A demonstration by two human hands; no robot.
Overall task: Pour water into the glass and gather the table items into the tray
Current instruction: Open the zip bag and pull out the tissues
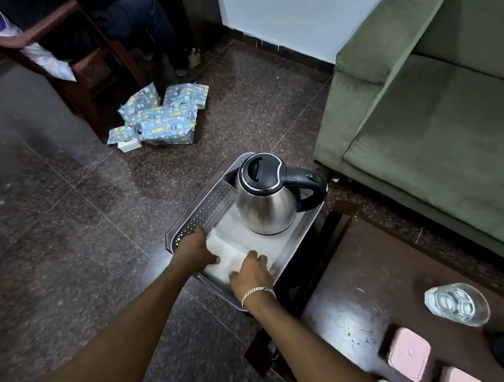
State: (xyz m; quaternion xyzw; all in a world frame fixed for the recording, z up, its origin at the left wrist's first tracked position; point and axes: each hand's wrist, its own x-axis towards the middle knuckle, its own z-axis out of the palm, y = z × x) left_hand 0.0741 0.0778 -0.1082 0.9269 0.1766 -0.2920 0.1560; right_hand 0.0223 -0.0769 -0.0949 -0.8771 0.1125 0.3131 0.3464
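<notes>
Both hands reach into the near end of the tray: the left hand (pixel 196 249) presses on the left edge of a white folded stack (pixel 225 255), probably napkins or a clear-lidded box, while the right hand (pixel 250 271), a chain bracelet (pixel 257 292) at its wrist, rests curled on the stack's near right corner. Neither hand is closed around it; the fingers lie half bent on top and at the sides, as if settling it in place.

The perforated tray (pixel 200 209) runs with its long axis away from the person, slanting up and to the right, and an electric kettle (pixel 270 195) stands upright at its far end, spout toward the left wall, black handle toward the right. The tray appears to sit at or over the left edge of the dark bench (pixel 354 276); what supports it is hidden.

What is left to gather lies to the right and nearer the person. The glass (pixel 456 304), holding water, stands on the bench well apart from the tray, and two pink lidded containers (pixel 406 353) sit closer to the bottom edge, with a dark object, cut off by the frame, beside them. The right hand is plainly the nearer one to all of these, so the next reach would likely be a sweep rightward and back across the bench. The pouring looks done; the gathering is part way. A green sofa (pixel 433 114) flanks the bench.
</notes>
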